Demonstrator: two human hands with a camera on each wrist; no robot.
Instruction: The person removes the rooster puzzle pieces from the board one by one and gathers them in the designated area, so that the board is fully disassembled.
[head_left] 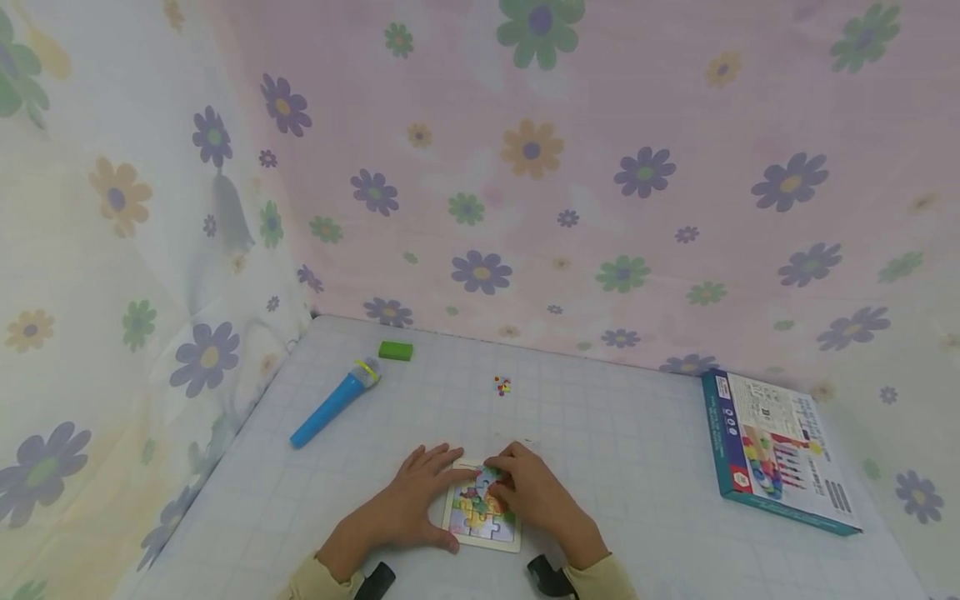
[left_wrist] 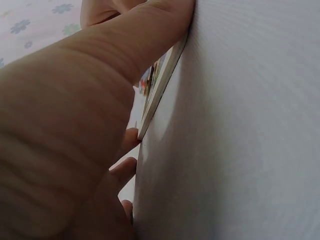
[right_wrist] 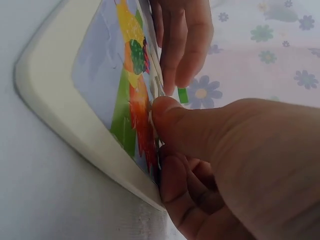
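A small jigsaw puzzle [head_left: 482, 527] in a cream-bordered tray [head_left: 491, 547] lies between both hands. Spread along its left side, the left hand [head_left: 416, 498] has its thumb at the lower left corner and its index fingertip over the top edge. From the upper right, the right hand [head_left: 538, 492] reaches over the puzzle, fingers bent. Its thumb [right_wrist: 167, 112] and index finger pinch a thin puzzle piece [right_wrist: 158, 89], mostly hidden, at the picture's surface. A loose puzzle piece [head_left: 502, 386] with red and yellow marks lies beyond the tray.
A blue toy microphone [head_left: 330, 408] lies to the left, beside a green block [head_left: 396, 351]. On the right rests a flat boxed set [head_left: 780, 454]. Flower-printed cloth [head_left: 480, 208] hangs behind and at the sides of the white-covered table [head_left: 637, 467].
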